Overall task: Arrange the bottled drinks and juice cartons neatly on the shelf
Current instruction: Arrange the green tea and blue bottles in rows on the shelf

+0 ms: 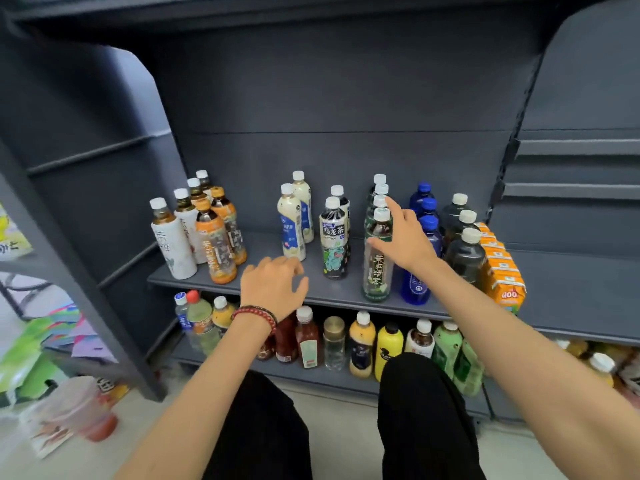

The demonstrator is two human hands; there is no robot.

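Grey shelf [266,242] holds bottles in rows. Our right hand [408,237], fingers spread, meets the front green tea bottle [377,268]; our left hand [270,285] hovers, loosely curled, empty. We should nudge it low, gently.

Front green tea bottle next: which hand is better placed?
Right. The right hand is at the green tea bottle, fingers open beside it; the left hand hovers empty farther left above the shelf.
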